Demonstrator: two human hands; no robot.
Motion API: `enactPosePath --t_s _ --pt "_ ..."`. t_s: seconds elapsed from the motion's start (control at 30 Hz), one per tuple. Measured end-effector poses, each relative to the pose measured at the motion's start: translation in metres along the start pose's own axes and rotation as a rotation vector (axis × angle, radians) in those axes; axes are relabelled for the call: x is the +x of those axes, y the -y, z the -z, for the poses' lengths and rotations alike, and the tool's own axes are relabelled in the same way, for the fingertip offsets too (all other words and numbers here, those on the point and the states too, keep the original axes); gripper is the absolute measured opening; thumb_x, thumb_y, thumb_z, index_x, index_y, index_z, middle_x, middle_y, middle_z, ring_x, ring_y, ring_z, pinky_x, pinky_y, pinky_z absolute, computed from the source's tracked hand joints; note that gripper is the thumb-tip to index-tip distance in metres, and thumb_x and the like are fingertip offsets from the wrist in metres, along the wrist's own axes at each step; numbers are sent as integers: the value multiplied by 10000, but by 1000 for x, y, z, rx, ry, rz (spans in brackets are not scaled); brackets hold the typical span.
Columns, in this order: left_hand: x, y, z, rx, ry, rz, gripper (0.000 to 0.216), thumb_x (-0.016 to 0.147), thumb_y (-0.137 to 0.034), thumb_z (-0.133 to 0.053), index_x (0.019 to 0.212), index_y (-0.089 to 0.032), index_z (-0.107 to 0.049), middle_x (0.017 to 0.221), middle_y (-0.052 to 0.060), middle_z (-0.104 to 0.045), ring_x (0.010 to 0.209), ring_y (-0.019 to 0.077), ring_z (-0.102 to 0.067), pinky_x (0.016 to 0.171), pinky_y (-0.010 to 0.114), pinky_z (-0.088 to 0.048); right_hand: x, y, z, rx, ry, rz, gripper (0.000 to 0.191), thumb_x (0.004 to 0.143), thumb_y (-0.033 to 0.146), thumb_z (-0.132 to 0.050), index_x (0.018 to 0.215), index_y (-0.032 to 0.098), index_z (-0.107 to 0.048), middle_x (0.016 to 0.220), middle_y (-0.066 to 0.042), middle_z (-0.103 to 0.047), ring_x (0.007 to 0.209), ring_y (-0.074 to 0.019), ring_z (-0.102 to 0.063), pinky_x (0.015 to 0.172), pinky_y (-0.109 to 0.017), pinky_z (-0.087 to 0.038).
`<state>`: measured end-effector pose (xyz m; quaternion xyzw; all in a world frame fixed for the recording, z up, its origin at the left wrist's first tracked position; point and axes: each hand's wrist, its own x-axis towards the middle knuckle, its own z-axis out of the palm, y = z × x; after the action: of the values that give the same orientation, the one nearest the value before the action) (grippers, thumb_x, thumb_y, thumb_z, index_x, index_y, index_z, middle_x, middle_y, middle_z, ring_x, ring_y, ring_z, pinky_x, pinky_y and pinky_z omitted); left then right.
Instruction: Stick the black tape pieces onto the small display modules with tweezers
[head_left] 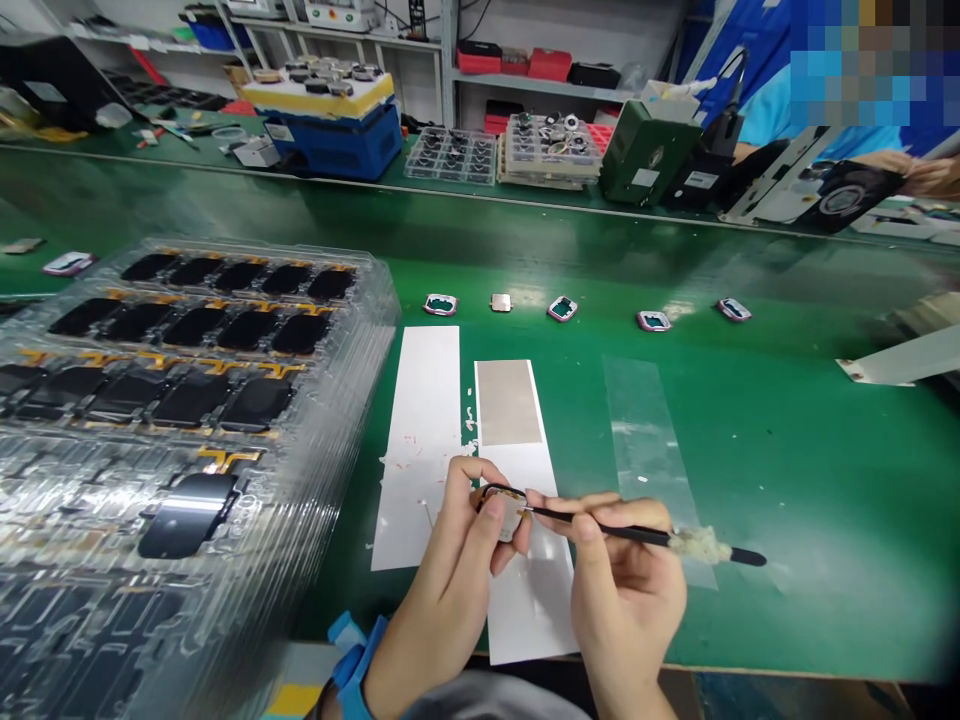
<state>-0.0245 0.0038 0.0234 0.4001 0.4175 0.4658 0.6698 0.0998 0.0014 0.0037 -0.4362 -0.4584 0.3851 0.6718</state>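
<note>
Between the thumb and fingers of my left hand is a small rounded-square watch part, with a pale face, a dark rim and a bit of orange flex at its edge. My right hand is closed round a slim black tweezers-like tool. Yellowish wrapping covers the tool near its back end. Its thin metal tip meets the right edge of the watch part. Below my hands lies a white strip bearing a grey-beige sheet; a second white strip lies to the left.
Clear stacked trays of black watch screens fill the left; one screen sits loose on top. Several small watch cases line the green bench. A transparent film lies right. A co-worker's hand shows beyond.
</note>
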Motion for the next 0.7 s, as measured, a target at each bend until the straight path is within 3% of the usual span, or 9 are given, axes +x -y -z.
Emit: enactPosePath --t_s 0.7 --pt "0 14 2 -3 -35 -69 175 1049 -400 -404 966 -246 -417 753 -45 -537 674 85 -486 611 176 -398 -4 0 3 70 23 -50 150 945 109 -557 962 258 -558 888 -25 -710 863 -169 -754 635 -232 -640"
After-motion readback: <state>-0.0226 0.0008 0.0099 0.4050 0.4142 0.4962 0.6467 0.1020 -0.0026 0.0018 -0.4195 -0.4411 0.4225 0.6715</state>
